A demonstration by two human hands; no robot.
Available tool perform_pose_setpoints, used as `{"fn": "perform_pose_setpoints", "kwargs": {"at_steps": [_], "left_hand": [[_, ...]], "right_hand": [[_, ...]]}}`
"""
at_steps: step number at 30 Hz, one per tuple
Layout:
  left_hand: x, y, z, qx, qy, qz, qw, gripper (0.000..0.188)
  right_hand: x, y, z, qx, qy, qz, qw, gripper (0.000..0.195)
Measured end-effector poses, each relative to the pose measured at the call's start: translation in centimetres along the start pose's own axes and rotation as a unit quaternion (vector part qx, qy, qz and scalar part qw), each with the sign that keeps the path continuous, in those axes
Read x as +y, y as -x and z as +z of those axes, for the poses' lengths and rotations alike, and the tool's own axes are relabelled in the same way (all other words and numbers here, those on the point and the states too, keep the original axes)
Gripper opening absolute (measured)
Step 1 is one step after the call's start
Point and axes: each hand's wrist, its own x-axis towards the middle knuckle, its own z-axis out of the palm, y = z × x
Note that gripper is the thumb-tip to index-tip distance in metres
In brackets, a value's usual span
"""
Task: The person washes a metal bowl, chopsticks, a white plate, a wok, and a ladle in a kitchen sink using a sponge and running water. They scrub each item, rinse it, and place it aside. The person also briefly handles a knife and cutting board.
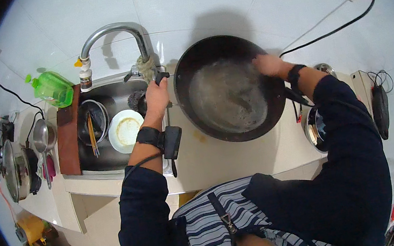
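A large dark wok (223,92) stands on the counter to the right of the sink, with cloudy, foamy liquid in it; its handle points to the lower right. My right hand (268,65) is at the wok's right inner wall, its fingertips hidden, so what it holds cannot be told. My left hand (158,96) is closed around a black handle (162,77) over the sink's right edge; the rest of that object is mostly hidden. In the steel sink (100,164) are a white plate (121,138) with brownish residue, a dark scouring ball (136,100), and bowls (101,108) with chopsticks (92,134).
A curved faucet (110,28) rises behind the sink. A brown board (67,142) lies across its left edge, beside a green bottle (56,91). Further left are a small saucepan (43,134) and a glass lid (11,171). A metal bowl (312,130) sits near my right forearm.
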Motion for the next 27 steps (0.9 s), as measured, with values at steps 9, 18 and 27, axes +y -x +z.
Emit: {"fn": "perform_pose_setpoints", "kwargs": {"at_steps": [9, 18, 27], "left_hand": [[0.4, 0.8, 0.3, -0.007, 0.243, -0.109, 0.964, 0.037], [1.1, 1.0, 0.8, -0.031, 0.291, -0.104, 0.951, 0.038], [-3.1, -2.2, 2.4, 0.004, 0.087, 0.01, 0.996, 0.041]], "right_hand": [[-11.6, 8.9, 1.7, -0.158, -0.072, -0.105, 0.979, 0.021], [-24.3, 6.9, -6.8, -0.211, -0.516, 0.075, 0.827, 0.053], [-9.1, 11.8, -1.4, -0.271, 0.036, -0.037, 0.961, 0.038]]}}
